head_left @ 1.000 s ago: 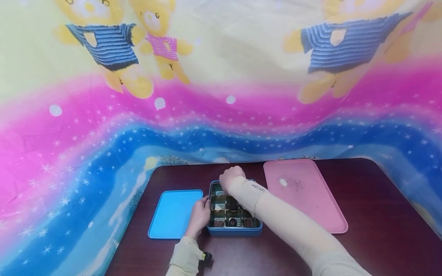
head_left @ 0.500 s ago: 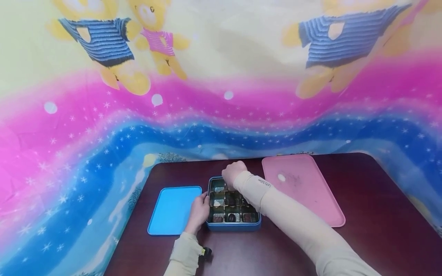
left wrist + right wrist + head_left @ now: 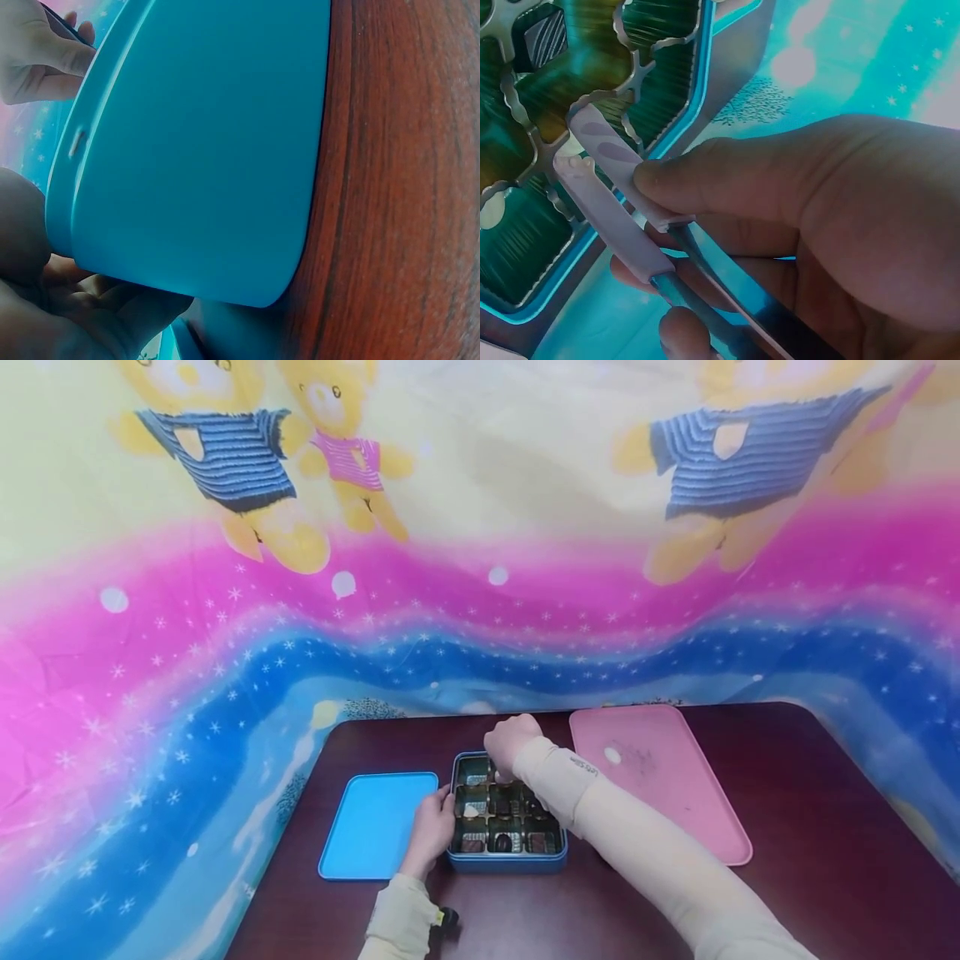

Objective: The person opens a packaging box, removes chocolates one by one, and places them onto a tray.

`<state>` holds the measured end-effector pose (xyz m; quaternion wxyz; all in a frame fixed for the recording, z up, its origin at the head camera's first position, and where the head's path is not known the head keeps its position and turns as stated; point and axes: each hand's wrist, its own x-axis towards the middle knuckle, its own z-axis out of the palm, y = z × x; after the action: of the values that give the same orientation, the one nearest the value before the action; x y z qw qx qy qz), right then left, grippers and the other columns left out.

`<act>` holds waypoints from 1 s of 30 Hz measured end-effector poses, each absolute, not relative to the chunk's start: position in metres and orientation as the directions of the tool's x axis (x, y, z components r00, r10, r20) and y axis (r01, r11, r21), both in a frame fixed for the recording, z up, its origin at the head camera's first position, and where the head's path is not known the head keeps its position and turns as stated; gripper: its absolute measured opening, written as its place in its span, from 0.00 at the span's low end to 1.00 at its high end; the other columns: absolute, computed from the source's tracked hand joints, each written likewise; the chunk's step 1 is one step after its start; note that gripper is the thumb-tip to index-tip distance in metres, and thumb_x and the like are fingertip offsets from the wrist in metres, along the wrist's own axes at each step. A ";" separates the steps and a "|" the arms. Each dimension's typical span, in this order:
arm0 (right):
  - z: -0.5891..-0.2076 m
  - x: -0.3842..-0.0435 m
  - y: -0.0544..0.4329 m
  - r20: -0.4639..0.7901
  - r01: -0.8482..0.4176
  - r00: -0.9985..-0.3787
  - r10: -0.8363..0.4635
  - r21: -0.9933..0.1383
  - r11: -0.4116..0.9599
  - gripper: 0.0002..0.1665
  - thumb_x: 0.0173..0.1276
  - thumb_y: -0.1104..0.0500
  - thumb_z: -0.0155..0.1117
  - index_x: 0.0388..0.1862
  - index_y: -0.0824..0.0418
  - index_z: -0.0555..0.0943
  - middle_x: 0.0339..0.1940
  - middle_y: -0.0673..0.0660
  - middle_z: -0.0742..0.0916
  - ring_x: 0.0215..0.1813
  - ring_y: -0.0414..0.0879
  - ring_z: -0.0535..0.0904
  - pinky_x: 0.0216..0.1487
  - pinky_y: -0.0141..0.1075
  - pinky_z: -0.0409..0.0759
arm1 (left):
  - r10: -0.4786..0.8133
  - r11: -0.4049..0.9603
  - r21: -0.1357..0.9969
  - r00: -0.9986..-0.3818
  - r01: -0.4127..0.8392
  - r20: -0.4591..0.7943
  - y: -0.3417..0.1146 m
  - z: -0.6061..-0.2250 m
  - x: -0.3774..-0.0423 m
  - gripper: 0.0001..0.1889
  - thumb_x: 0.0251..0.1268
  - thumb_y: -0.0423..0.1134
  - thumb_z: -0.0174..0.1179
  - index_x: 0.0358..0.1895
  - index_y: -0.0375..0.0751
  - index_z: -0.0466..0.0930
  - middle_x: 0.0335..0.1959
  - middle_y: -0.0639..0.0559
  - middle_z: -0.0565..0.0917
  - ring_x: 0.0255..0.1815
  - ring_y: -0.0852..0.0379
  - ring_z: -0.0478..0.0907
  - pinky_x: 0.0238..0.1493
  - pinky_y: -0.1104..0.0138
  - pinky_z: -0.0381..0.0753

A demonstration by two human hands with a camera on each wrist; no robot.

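Note:
A blue tin (image 3: pixel 508 863) of chocolates stands on the table, its gold tray divided into compartments. My left hand (image 3: pixel 431 827) grips the tin's left side; in the left wrist view the thumb lies by the rim and the fingers against the wall. Above the tin's far part, my right hand (image 3: pixel 513 743) holds tongs (image 3: pixel 615 240) with pale, pinkish tips. These tips reach down into a compartment, near something whitish; whether they pinch it I cannot tell. A dark striped chocolate (image 3: pixel 546 39) sits in another compartment. My right forearm hides part of the tin's right side.
A light blue lid (image 3: pixel 378 827) lies left of the tin. To the right is a pink tray (image 3: pixel 693 810) with a small white oval piece (image 3: pixel 612 755) on it. A patterned cloth (image 3: pixel 480 610) hangs behind the dark wooden table (image 3: pixel 540 918).
My right hand has shifted slightly right over the tin's far part. The left hand keeps its grip on the tin, and the head view has tilted a little and come back.

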<state>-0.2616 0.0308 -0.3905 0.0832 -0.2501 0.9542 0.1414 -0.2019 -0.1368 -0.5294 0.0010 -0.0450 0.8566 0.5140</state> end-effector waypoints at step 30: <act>-0.361 -0.257 0.054 -0.202 -0.473 -0.873 -0.444 0.124 0.872 0.17 0.65 0.40 0.72 0.28 0.51 0.84 0.22 0.49 0.81 0.27 0.45 0.77 0.32 0.42 0.78 | -0.073 0.453 0.888 -0.996 -0.078 -0.050 -0.137 -0.530 -0.201 0.23 0.82 0.34 0.45 0.70 0.21 0.66 0.63 0.28 0.77 0.62 0.36 0.77 0.60 0.44 0.78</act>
<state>-0.2565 0.0540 -0.3611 0.0836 -0.2379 0.9639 0.0852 -0.2014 -0.1374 -0.5296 0.0022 -0.0443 0.8522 0.5213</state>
